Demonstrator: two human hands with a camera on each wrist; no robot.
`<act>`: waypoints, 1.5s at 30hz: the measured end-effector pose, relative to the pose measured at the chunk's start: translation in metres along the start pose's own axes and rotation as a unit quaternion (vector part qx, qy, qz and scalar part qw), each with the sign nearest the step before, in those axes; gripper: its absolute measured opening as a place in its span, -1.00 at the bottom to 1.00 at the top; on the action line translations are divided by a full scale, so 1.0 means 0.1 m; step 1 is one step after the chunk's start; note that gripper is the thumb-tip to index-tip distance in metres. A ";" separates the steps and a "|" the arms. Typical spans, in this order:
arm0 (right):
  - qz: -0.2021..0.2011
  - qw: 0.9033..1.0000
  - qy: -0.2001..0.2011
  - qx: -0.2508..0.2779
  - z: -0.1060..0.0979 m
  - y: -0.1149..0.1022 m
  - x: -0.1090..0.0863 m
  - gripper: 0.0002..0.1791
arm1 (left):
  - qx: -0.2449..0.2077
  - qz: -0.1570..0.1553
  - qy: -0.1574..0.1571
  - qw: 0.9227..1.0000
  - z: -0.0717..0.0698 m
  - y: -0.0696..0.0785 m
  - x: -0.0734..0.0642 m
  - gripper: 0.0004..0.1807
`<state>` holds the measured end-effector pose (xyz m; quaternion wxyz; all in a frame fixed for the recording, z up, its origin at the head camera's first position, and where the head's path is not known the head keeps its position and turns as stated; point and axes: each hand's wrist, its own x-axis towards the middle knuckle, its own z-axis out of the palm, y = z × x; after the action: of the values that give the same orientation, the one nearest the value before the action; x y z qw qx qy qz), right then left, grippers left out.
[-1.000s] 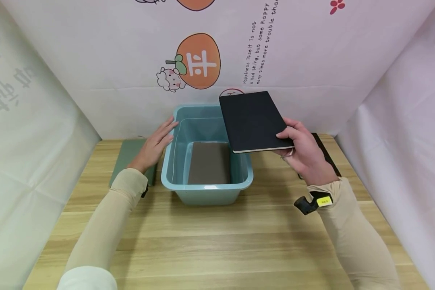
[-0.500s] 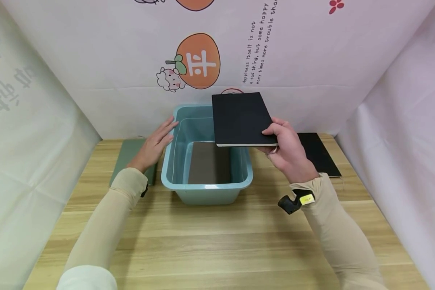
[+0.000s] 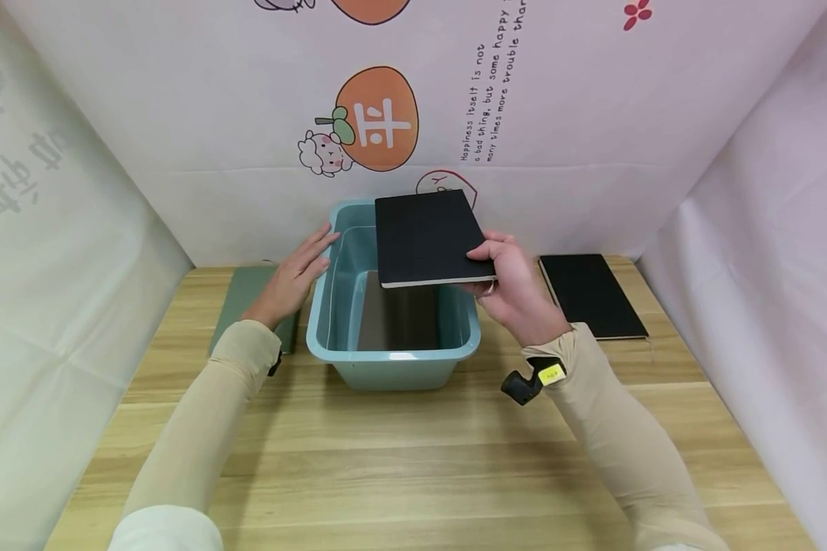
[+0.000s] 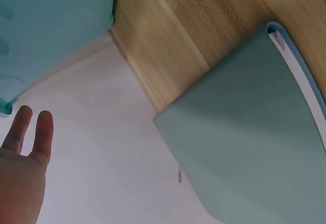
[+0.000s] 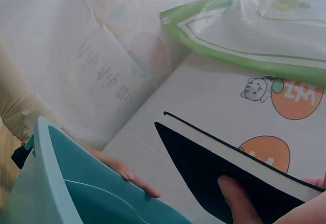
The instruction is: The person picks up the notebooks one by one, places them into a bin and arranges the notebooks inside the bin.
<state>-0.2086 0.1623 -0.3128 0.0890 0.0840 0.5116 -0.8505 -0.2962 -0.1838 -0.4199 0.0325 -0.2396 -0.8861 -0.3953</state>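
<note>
My right hand [image 3: 518, 291] pinches a black notebook [image 3: 430, 239] by its near right corner, thumb on the cover and the other fingers underneath. The notebook hangs over the right and back part of a blue plastic bin [image 3: 394, 375]. Inside the bin a dark grey-brown notebook [image 3: 393, 321] lies flat, its far part hidden by the black one. My left hand [image 3: 291, 279] rests at the bin's left rim with fingers extended. In the right wrist view, pale page edges show along the black notebook [image 5: 204, 168], above the bin's rim [image 5: 51, 158].
A green notebook [image 3: 237, 298] lies on the wooden table [image 3: 386, 467] left of the bin, partly under my left forearm and hand. Another black notebook [image 3: 593, 295] lies flat at the right. Printed white cloth [image 3: 558, 115] walls the back and sides.
My right hand has moved left with the black notebook, carrying it from beside the bin to above it. More of the black notebook on the table now shows. The left hand stays put.
</note>
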 end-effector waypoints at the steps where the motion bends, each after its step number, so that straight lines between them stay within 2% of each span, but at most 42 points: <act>1: 0.000 1.000 0.003 -0.005 0.02 0.02 0.01 -0.29 | 0.001 0.001 0.001 1.000 0.00 0.00 0.00 -0.44; 6: 0.001 1.000 0.021 -0.009 0.10 0.11 0.08 -0.36 | 0.001 0.002 0.004 1.000 0.01 -0.01 0.00 -0.43; 10: 0.006 1.000 0.022 -0.011 0.13 0.15 0.12 -0.41 | -0.003 -0.002 0.002 1.000 0.01 -0.01 0.00 -0.44; 20: 0.017 1.000 0.019 -0.018 0.21 0.23 0.19 -0.30 | -0.002 0.002 0.004 1.000 0.01 -0.03 0.00 -0.44; 32: 0.027 0.998 0.044 -0.033 0.34 0.30 0.28 -0.34 | -0.005 0.001 0.004 1.000 0.00 -0.02 -0.01 -0.43; 38: 0.033 0.998 0.045 -0.034 0.43 0.33 0.31 -0.31 | -0.003 0.004 0.014 1.000 -0.01 -0.02 0.00 -0.44; 45: 0.040 0.997 0.037 -0.053 0.48 0.37 0.35 -0.24 | -0.004 0.008 0.011 1.000 0.01 -0.01 0.00 -0.43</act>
<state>-0.2362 0.1003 -0.3298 0.1080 0.1308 0.5548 -0.8145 -0.2965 -0.1836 -0.4214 0.0443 -0.2427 -0.8820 -0.4015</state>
